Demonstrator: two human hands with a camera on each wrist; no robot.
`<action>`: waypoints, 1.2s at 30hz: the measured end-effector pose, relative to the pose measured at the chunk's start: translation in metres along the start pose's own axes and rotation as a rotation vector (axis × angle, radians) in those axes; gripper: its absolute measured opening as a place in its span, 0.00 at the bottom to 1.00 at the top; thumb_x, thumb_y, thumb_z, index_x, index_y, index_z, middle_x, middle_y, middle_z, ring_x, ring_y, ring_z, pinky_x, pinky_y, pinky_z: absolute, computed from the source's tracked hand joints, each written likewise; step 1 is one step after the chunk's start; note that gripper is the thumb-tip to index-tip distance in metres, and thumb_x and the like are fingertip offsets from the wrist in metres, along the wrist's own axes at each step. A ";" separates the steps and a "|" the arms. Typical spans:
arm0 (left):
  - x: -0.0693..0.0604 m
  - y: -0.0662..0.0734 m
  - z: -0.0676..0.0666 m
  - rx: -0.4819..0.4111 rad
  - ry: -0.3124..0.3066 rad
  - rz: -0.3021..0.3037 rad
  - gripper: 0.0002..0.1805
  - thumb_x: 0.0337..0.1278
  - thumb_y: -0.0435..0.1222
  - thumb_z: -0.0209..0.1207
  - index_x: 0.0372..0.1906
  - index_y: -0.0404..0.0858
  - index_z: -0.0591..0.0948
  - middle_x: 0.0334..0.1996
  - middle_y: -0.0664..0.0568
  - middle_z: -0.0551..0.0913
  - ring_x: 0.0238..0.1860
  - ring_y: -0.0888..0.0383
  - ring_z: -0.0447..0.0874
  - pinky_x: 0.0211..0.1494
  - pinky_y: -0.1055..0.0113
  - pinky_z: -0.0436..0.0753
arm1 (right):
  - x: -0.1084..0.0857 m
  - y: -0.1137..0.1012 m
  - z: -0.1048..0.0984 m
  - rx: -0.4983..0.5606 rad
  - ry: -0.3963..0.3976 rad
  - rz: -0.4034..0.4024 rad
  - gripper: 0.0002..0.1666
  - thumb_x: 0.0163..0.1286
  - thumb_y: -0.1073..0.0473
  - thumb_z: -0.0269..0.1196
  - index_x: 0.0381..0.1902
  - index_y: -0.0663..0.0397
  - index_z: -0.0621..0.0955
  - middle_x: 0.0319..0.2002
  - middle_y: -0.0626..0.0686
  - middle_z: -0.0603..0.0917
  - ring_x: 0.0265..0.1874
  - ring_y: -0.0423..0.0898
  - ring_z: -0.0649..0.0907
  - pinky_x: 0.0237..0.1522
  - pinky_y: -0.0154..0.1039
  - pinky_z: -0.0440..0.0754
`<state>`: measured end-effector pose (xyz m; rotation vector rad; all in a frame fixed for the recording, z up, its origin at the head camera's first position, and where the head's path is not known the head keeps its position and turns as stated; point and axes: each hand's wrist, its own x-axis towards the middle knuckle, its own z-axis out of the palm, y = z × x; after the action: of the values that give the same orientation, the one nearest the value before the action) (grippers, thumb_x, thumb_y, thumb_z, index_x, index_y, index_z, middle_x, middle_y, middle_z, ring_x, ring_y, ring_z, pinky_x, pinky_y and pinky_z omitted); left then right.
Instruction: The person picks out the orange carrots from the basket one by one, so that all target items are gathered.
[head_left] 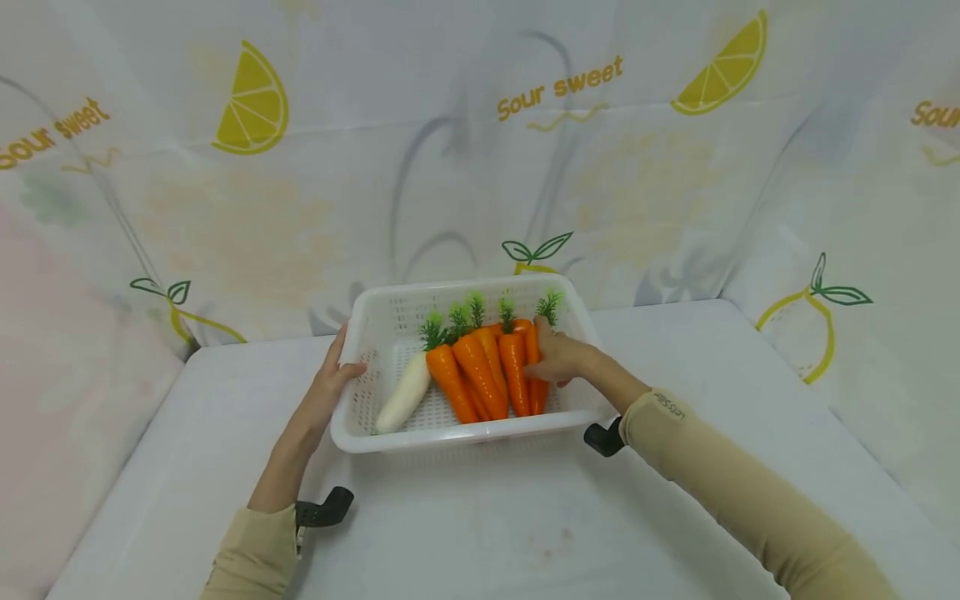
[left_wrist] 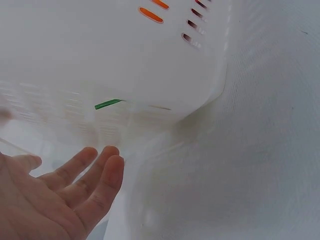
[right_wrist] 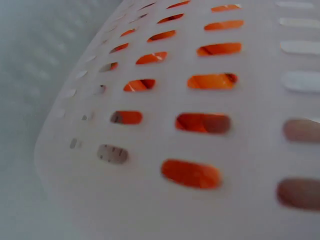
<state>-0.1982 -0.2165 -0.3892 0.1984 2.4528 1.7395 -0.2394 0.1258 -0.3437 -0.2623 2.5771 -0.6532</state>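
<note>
At centre, fingers of the left hand (head_left: 326, 388) clasp the basket (head_left: 465, 434), those of the right hand (head_left: 564, 355) pinch the rightmost carrot (head_left: 537, 395), and crowding could displace neighbouring carrots (head_left: 477, 367).

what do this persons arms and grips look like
The left sleeve and right sleeve are beige, the right with dark lettering at its end. Beside each sleeve juts a bent black piece. Left grip and right grip are gloveless.
</note>
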 end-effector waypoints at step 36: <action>-0.001 0.000 0.000 -0.026 0.035 -0.003 0.39 0.63 0.42 0.42 0.73 0.65 0.38 0.75 0.47 0.49 0.65 0.41 0.63 0.55 0.53 0.70 | -0.011 0.017 0.000 0.282 0.289 -0.419 0.45 0.66 0.54 0.60 0.72 0.39 0.48 0.58 0.61 0.70 0.44 0.54 0.79 0.42 0.43 0.79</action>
<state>-0.1974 -0.2168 -0.3896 0.1628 2.4516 1.7882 -0.2308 0.1438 -0.3473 -0.6660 2.6707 -1.2765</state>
